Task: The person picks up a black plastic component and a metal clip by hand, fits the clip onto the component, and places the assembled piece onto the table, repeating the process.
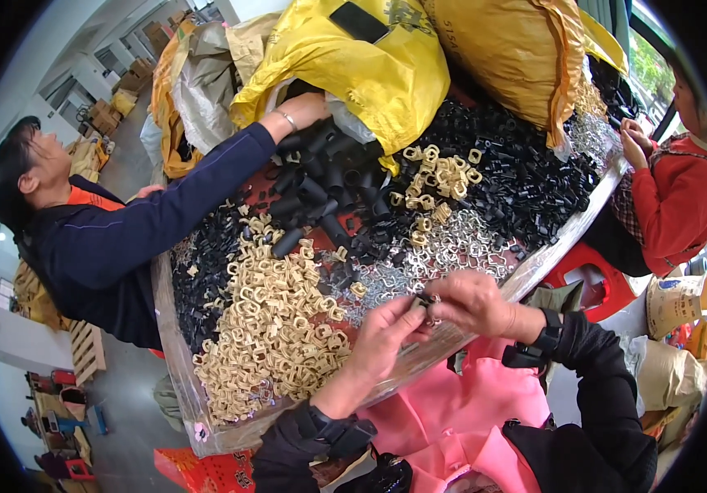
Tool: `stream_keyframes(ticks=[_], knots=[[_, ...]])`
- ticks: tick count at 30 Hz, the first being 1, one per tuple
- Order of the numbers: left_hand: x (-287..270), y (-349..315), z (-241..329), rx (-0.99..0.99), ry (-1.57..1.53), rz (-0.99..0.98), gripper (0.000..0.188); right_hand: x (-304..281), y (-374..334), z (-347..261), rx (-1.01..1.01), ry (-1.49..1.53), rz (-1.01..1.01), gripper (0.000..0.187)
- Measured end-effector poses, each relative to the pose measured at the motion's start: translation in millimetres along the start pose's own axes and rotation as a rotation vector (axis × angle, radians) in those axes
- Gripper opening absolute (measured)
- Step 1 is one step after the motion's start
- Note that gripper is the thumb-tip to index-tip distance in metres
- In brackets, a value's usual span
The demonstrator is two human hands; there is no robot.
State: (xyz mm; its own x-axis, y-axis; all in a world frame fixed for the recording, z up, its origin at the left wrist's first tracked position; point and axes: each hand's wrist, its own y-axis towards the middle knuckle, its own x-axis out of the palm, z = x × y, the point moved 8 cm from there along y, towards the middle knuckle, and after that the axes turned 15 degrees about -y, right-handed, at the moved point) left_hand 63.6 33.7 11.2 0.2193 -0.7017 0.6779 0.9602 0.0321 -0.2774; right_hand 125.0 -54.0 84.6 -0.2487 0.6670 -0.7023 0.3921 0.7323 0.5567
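Buckles (pixel 267 341): heaped on table (pixel 565 237), near left corner
Left hand (pixel 379 338): pinches part (pixel 424 301) over near edge
Right hand (pixel 474 301): pinches part too

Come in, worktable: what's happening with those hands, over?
Left hand and right hand pinching small dark part, mostly hidden by fingers. Tan loops heaped to the left, silver hooks beyond. Nothing seen blocking the hands.

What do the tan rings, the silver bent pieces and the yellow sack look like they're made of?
Tan rings: probably moulded plastic, matte to satin, judging by their opaque, even colour; coated metal is possible. Silver bent pieces: likely metal wire, with bright glints. Yellow sack: seemingly plastic, glossy, with shiny creases.
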Motion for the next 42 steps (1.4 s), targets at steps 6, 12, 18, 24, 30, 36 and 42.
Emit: stream_keyframes(ticks=[6, 12, 18, 24, 30, 36, 42], knots=[[-12.1, 18.3, 95.5, 0.645, 1.470, 0.097, 0.027, 48.9, 95.8, 68.0, 0.011, -0.242, 0.064, 0.016], [-47.0, 23.3, 89.7, 0.435, 0.920, 0.121, 0.023, 117.4, 106.0, 126.4, 0.336, -0.760, -0.352, 0.037], [-55.5, 5.7, 70.5, 0.264, 0.260, 0.100, 0.026, 88.6, 91.2, 106.0, 0.203, -0.708, -0.248, 0.039], [-53.7, -3.4, 37.9, 0.104, -0.075, 0.104, 0.027, 50.5, 29.2, 78.5, 0.024, -0.608, -0.113, 0.044], [-36.0, 0.4, 4.7, 0.015, -0.089, 0.098, 0.026, 19.1, -10.0, 47.4, -0.016, -0.550, -0.131, 0.045], [-14.3, 6.0, -17.5, -0.066, -0.036, 0.087, 0.027, 14.7, -29.1, 41.0, 0.052, -0.325, -0.263, 0.044], [-9.8, 7.1, -22.5, -0.108, 0.058, 0.076, 0.028, 8.2, -34.2, 31.8, -0.017, -0.309, -0.240, 0.044]])
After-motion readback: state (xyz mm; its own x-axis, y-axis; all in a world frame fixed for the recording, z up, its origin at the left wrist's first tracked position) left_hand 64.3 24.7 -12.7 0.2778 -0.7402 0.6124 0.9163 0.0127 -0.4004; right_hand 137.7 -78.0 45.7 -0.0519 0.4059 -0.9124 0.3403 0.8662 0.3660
